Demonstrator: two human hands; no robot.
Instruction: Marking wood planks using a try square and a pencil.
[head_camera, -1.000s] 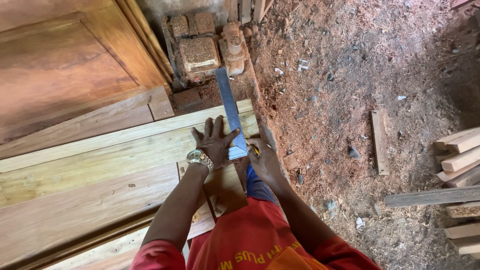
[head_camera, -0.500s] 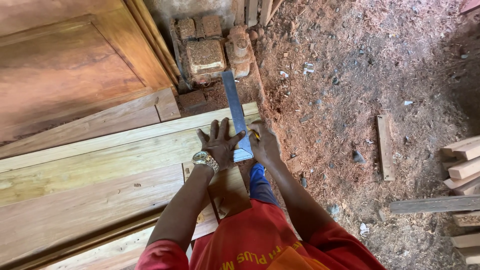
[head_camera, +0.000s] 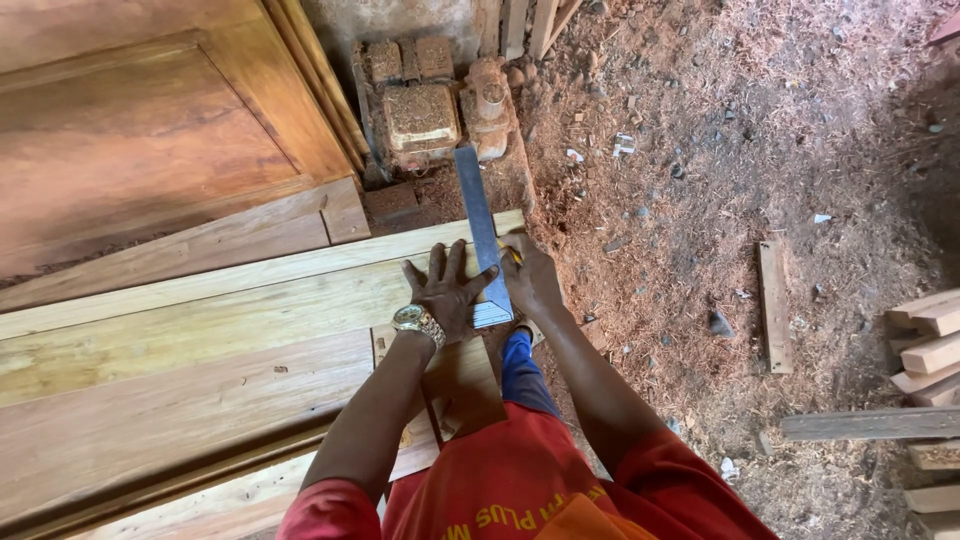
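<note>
My left hand (head_camera: 447, 289) lies flat with fingers spread on a pale wooden plank (head_camera: 250, 300), pressing down a metal square (head_camera: 482, 225) whose blade runs across the plank's end and out past its far edge. My right hand (head_camera: 528, 275) sits just right of the blade near the plank's far edge, fingers closed on a yellow pencil (head_camera: 510, 253) whose tip rests against the blade. A gold wristwatch (head_camera: 417, 321) is on my left wrist. I wear a red shirt.
More planks lie side by side to the left, with a reddish wood panel (head_camera: 130, 130) behind. A dusty machine (head_camera: 425, 110) stands beyond the plank ends. The ground is covered in sawdust, with a loose slat (head_camera: 773, 305) and stacked timber (head_camera: 930, 340) at the right.
My right hand with the pencil has moved away from me along the square's blade, from near its base to the plank's far edge. My left hand has stayed on the square.
</note>
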